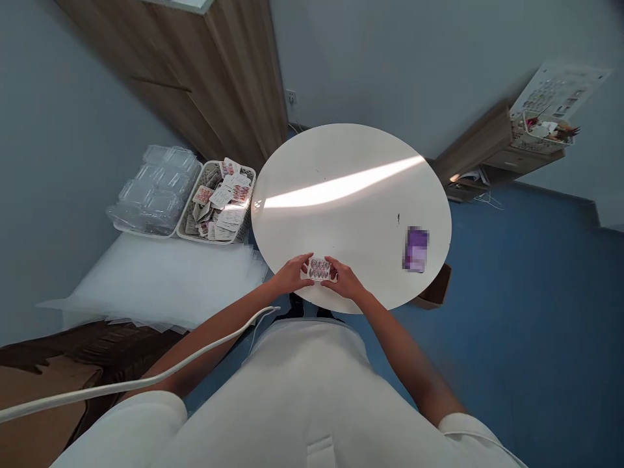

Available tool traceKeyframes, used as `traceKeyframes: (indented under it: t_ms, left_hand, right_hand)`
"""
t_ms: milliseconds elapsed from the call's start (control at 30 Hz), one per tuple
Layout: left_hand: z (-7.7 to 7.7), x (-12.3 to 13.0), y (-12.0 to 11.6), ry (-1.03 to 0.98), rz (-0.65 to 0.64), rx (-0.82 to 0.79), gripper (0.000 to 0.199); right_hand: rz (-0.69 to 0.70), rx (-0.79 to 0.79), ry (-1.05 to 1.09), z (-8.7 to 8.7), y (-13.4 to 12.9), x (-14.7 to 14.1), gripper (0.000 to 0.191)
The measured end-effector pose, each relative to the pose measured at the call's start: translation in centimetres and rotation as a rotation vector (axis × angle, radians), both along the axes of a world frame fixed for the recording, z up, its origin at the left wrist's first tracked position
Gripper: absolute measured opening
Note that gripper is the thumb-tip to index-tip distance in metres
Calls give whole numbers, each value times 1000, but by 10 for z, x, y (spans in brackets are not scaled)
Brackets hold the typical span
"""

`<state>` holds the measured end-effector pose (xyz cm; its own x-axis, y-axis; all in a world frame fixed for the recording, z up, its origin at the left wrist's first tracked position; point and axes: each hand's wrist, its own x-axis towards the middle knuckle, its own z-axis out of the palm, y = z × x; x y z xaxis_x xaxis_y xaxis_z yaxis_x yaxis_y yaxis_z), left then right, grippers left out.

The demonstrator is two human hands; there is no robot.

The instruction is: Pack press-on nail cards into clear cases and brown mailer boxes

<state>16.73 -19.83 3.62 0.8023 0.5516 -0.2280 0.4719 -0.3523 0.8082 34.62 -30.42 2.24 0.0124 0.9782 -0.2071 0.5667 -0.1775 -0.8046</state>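
Observation:
A small pack of press-on nails (319, 268), with pinkish nails in two rows, is held level above the near edge of the round white table (341, 227). My left hand (292, 273) grips its left end between thumb and fingers. At the right end, my right hand (344, 279) holds it the same way. The undersides of the pack and the fingertips beneath it are hidden.
A basket of nail cards (221, 201) and a tray of clear plastic boxes (156, 188) stand left of the table, behind translucent sheets (160, 279). A blurred purple item (416, 249) lies at the table's right. A white cable (195, 356) crosses my left forearm.

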Motion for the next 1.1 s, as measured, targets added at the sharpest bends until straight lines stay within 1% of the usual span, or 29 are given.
traceKeyframes:
  t_ms: [67,133,233,367,467,567,667,733,800,900,967,1033,1100]
  left_hand:
    - [-5,-8,3,32,-6,97,76]
    - [-12,-16,8,74,5,165,73]
    - [-25,-29,19,137,20,212,71]
    - [-42,-43,31,200,14,179,71]
    - [-52,-48,34,242,37,161,71]
    - [-57,-48,33,298,58,148,69]
    - [-58,-48,30,333,76,127,70]
    - [-57,-49,27,311,114,104,74]
    - [-57,-52,23,247,183,53,77]
    - [-58,-59,12,117,305,-88,75]
    - [-59,-62,4,48,345,-180,73]
    - [-59,-63,-1,5,361,-232,72]
    - [-60,-65,-2,-16,393,-252,70]
  right_hand:
    - [-21,20,-21,-5,8,-9,70]
    - [-41,27,-69,-11,17,-20,69]
    - [-46,0,-158,-20,31,-37,69]
    - [-26,-73,-246,-33,47,-60,68]
    - [-48,-114,-287,-42,54,-74,68]
    - [-106,-147,-325,-47,56,-85,67]
    - [-178,-174,-322,-48,53,-93,70]
    - [-231,-176,-265,-47,48,-96,73]
    - [-305,-158,-138,-45,40,-100,74]
    - [-470,-156,153,-42,27,-108,72]
    - [-551,-179,332,-39,21,-115,71]
    - [-574,-196,435,-37,19,-121,70]
    - [-560,-198,473,-37,22,-127,70]
